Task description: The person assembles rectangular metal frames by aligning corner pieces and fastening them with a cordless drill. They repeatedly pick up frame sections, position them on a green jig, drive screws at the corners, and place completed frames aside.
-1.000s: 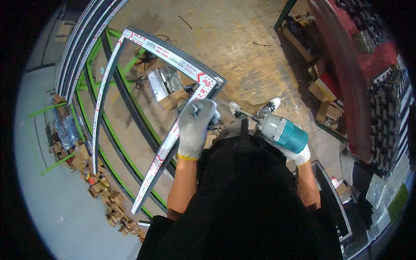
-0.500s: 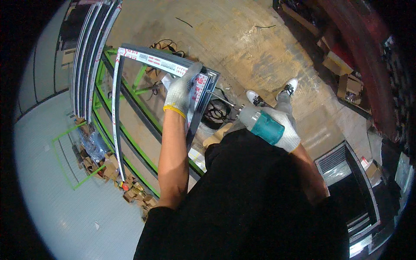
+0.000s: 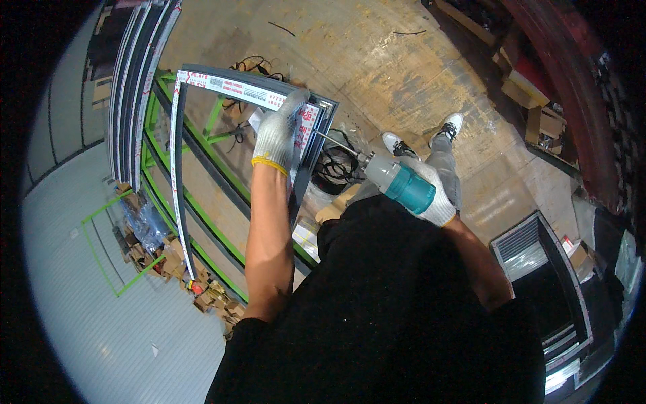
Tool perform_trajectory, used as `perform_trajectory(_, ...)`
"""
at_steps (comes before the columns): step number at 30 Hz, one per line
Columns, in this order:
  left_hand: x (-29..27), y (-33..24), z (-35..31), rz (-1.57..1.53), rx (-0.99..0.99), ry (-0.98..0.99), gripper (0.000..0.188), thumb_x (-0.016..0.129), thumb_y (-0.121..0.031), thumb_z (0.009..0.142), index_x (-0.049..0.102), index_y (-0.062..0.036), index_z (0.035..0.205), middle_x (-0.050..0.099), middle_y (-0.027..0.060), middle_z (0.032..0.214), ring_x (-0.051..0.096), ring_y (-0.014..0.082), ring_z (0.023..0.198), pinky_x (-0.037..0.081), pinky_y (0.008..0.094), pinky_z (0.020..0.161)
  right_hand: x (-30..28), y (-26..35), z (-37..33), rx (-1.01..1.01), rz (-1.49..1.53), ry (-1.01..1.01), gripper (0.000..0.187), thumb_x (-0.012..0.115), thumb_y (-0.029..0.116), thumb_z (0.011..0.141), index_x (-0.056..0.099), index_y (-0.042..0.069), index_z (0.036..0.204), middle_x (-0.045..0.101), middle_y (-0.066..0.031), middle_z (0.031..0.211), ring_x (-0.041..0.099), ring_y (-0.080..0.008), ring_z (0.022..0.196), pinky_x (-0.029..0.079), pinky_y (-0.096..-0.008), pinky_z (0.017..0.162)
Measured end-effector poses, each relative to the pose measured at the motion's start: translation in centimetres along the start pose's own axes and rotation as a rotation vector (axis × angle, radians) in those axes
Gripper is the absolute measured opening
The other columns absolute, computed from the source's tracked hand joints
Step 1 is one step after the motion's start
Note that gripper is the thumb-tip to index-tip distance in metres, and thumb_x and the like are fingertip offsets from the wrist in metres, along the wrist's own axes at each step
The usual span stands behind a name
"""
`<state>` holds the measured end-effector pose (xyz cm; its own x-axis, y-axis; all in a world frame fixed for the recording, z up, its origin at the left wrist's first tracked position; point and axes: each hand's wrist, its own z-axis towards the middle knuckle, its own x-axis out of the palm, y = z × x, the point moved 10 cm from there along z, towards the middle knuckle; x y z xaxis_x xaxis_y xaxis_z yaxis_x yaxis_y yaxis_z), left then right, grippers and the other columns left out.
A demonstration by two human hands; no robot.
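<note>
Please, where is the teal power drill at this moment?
In the head view, the drill is right of centre, in the right hand, its bit pointing toward the frame, near one corner.

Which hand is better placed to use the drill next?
Probably the right hand: it grips the drill, whose bit points at the frame near a corner. The left hand is on the frame by that corner, perhaps steadying it.

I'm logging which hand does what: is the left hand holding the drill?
No, the gloved right hand holds the drill, while the left hand is on the frame near its corner.
</note>
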<state>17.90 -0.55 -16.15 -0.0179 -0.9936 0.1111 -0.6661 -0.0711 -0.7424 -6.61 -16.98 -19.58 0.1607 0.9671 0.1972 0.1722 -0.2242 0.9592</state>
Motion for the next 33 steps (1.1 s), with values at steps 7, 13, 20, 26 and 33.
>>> perform_trajectory(7,0.3,0.1,-0.7,0.030,-0.023,0.009,0.022,0.080,-0.010,0.091,0.068,-0.0061,0.109,0.073,0.0093,0.093,0.074,0.0212,0.075,0.064,0.0347,0.064,-1.2,1.9,1.0,-0.057,-0.012,0.025,0.026,0.073,0.008,0.093,0.067,0.003,0.118,0.072,-0.0096,0.105,0.070,-0.0204,0.098,0.056,-0.0342,0.085)
perform_trajectory(13,0.3,0.3,-0.6,0.089,-0.045,0.014,0.018,0.079,-0.012,0.092,0.070,-0.0038,0.105,0.074,0.0085,0.088,0.073,0.0201,0.069,0.064,0.0337,0.061,-1.1,3.8,1.0,-0.282,-0.410,0.032,0.028,0.075,0.011,0.091,0.066,0.001,0.115,0.071,-0.0108,0.103,0.069,-0.0210,0.098,0.055,-0.0351,0.086)
perform_trajectory(20,0.5,0.6,-0.4,0.103,-0.082,0.044,0.017,0.078,-0.014,0.094,0.069,-0.0049,0.104,0.076,0.0104,0.088,0.075,0.0213,0.069,0.065,0.0359,0.060,-0.9,1.6,1.4,-0.017,-0.148,0.069,0.040,0.076,0.014,0.092,0.063,0.001,0.127,0.071,-0.0127,0.116,0.070,-0.0243,0.106,0.055,-0.0354,0.095)
perform_trajectory(26,0.1,-0.3,-0.7,0.170,-0.007,0.006,0.023,0.079,-0.016,0.092,0.073,0.0027,0.104,0.076,0.0102,0.088,0.073,0.0189,0.068,0.061,0.0308,0.060,-1.2,1.4,2.2,0.116,0.009,0.041,0.041,0.076,0.018,0.092,0.066,0.001,0.127,0.072,-0.0143,0.118,0.070,-0.0268,0.107,0.055,-0.0367,0.094)
perform_trajectory(33,-0.2,-1.2,-0.6,0.277,0.072,0.024,0.032,0.080,-0.024,0.092,0.073,0.0034,0.107,0.076,0.0085,0.092,0.071,0.0164,0.070,0.057,0.0294,0.063,-1.8,4.5,1.5,-0.200,-0.573,0.003,0.035,0.079,0.023,0.088,0.074,0.004,0.117,0.074,-0.0149,0.108,0.071,-0.0324,0.102,0.055,-0.0420,0.091)
